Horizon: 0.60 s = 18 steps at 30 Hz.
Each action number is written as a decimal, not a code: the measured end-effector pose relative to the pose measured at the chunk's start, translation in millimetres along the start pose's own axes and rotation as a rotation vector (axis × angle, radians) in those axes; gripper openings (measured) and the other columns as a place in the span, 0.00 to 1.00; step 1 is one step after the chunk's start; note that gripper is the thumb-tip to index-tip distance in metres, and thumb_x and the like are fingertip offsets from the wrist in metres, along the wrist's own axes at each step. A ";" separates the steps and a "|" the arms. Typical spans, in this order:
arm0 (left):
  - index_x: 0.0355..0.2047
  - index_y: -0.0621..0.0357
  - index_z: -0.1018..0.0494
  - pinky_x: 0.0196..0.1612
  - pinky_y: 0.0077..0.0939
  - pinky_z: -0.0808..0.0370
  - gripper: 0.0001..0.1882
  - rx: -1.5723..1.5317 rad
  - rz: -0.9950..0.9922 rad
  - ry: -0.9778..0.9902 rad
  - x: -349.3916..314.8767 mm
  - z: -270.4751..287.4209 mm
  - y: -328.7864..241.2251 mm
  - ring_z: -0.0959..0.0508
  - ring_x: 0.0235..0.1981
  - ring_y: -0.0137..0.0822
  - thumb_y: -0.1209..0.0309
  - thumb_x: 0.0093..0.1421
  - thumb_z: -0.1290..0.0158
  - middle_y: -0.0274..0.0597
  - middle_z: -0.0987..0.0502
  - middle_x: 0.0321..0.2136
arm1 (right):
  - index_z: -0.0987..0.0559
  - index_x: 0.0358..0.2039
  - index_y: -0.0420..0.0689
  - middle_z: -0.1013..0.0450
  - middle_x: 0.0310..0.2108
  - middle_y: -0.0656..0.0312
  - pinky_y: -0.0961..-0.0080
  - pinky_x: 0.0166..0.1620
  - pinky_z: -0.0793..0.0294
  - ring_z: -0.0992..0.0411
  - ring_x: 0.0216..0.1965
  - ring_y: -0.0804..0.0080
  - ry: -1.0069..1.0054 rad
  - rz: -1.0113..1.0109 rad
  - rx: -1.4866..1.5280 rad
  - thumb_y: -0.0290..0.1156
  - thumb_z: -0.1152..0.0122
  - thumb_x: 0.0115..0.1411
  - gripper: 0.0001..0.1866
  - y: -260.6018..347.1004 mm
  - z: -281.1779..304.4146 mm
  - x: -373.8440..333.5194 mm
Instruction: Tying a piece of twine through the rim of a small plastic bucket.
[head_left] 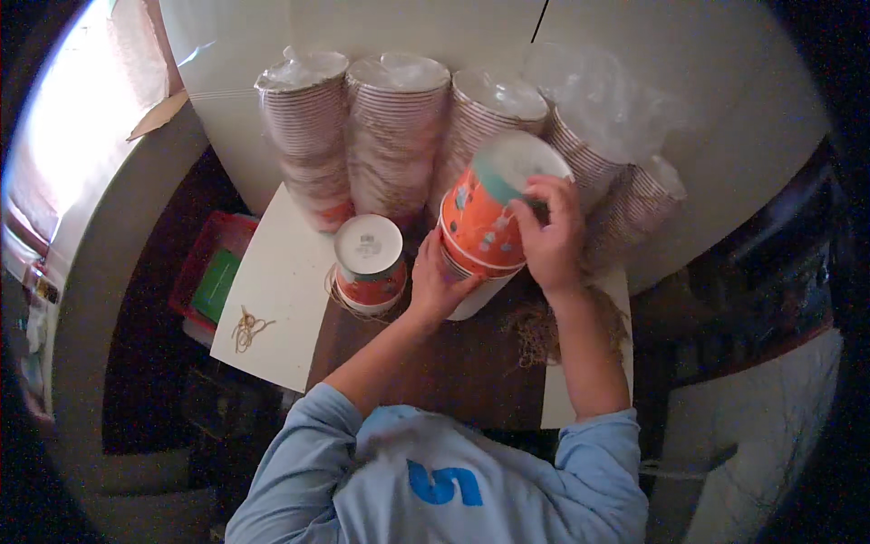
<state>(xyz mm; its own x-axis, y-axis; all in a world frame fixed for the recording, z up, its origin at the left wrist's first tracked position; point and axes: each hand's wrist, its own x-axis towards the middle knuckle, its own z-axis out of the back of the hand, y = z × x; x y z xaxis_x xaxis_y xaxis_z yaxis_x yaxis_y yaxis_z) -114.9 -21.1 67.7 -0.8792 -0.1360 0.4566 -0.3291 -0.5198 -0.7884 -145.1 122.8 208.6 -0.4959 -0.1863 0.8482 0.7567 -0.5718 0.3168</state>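
Upside down in front of me, slightly right of the middle, stands an orange and green printed paper tub over further white-rimmed tubs. My left hand curls round the lower left side near the rims. My right hand grips the upper right side, thumb and fingers bent against the wall by the pale base. Left of them a smaller-looking orange tub sits upside down, with brown string around its lower part. Behind are tall stacks of nested paper tubs in clear plastic wrap.
A tangle of brown string lies by my right forearm, and a small loose bunch of string on the white board at left. A red crate with something green stands beyond the table's left edge. A pale wall closes the back.
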 end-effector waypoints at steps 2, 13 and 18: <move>0.56 0.64 0.51 0.56 0.40 0.41 0.52 0.016 0.034 0.011 -2.6 0.2 3.9 0.41 0.54 0.53 0.56 0.36 0.35 0.58 0.42 0.52 | 0.31 0.31 0.40 0.30 0.36 0.57 0.73 0.44 0.33 0.32 0.40 0.66 -0.051 -0.003 0.029 0.21 0.40 0.49 0.10 12.3 21.4 14.4; 0.50 0.62 0.39 0.44 0.26 0.32 0.29 -0.371 0.181 0.272 -42.6 31.6 12.9 0.29 0.39 0.34 0.65 0.51 0.43 0.45 0.34 0.43 | 0.32 0.48 0.38 0.33 0.47 0.55 0.64 0.49 0.33 0.33 0.47 0.64 -0.638 -1.197 0.677 0.39 0.56 0.60 0.20 -137.9 147.0 -152.3; 0.52 0.61 0.39 0.44 0.26 0.31 0.28 -0.477 0.554 0.447 -85.2 35.8 19.5 0.29 0.43 0.33 0.66 0.52 0.44 0.45 0.31 0.44 | 0.34 0.51 0.42 0.34 0.49 0.54 0.65 0.48 0.32 0.33 0.48 0.64 -0.119 -1.144 1.009 0.45 0.56 0.60 0.24 -86.5 78.2 -245.1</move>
<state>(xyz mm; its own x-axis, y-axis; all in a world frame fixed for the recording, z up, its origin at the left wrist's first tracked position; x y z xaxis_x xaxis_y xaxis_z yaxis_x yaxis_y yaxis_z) -34.1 -49.8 28.2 -0.9762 0.1321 -0.1721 0.1665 -0.0524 -0.9846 -55.7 280.4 6.5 -0.9980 0.0543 -0.0320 -0.0067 0.4143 0.9101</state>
